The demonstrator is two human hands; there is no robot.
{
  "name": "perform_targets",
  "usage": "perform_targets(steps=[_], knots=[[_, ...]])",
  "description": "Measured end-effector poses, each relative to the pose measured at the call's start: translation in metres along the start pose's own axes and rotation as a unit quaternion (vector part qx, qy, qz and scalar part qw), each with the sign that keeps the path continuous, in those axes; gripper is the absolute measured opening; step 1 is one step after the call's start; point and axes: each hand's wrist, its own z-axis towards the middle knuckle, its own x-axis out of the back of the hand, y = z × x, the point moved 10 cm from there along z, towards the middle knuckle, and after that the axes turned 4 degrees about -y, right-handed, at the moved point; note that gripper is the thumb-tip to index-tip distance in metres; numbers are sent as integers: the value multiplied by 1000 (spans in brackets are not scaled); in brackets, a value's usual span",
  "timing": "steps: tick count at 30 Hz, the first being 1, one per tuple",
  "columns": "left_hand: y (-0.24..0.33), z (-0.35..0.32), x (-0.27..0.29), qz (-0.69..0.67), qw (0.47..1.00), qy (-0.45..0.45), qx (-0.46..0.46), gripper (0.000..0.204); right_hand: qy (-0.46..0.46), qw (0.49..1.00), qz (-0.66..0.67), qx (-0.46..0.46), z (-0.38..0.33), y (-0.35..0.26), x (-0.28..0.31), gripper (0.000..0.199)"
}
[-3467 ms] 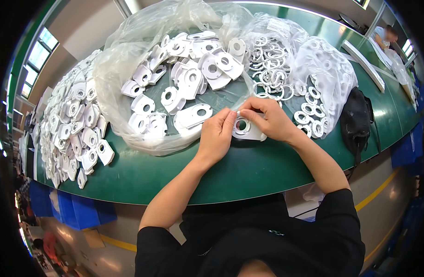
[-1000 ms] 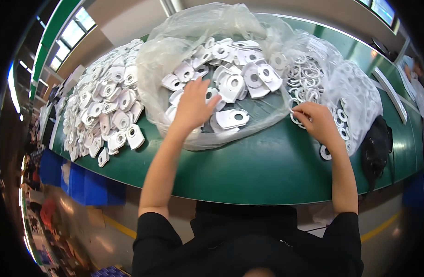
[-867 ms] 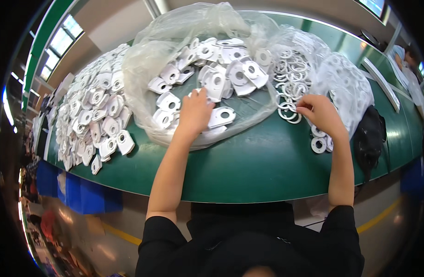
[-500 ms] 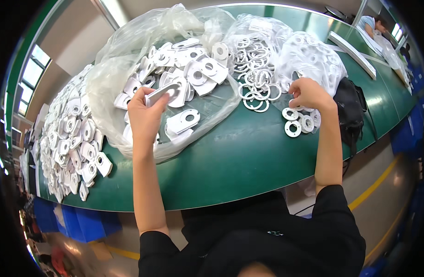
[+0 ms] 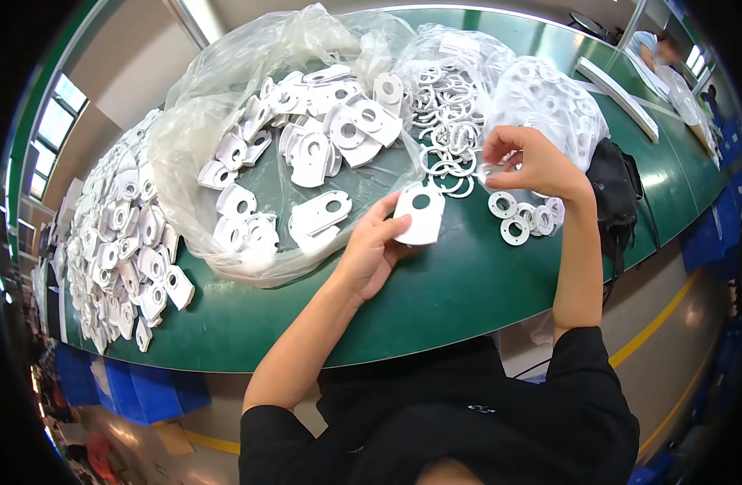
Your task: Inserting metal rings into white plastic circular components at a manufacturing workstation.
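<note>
- Moved right from over plastic bag: white holed plate, pinched in left hand.
- Pinched in right hand: blurred ring, apart from plate.
- Remaining: bagged loose plates, far loose rings.

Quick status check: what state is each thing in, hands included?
Left hand: closed on a white plate
White plate: held off to the side of the large bag, its round hole visible
Right hand: fingers curled together; grip contents unclear
Large clear bag: open, loose plates inside
Plate pile: heaped loose, outside that bag
Thin rings: loosely heaped
Black bag: lying on the table, closure unclear
</note>
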Motion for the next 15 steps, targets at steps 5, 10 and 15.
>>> perform_targets(steps=[5, 10, 15], knots=[[-18, -1, -22, -118, 986, -116, 36, 49, -45, 975, 137, 168, 7, -63, -46, 24], [-25, 1, -10, -188, 977, -84, 59, 42, -86, 973, 138, 163, 13, -65, -80, 20], [-11, 2, 7, -82, 997, -9, -5, 35, 117, 981, 93, 120, 26, -27, -47, 13]])
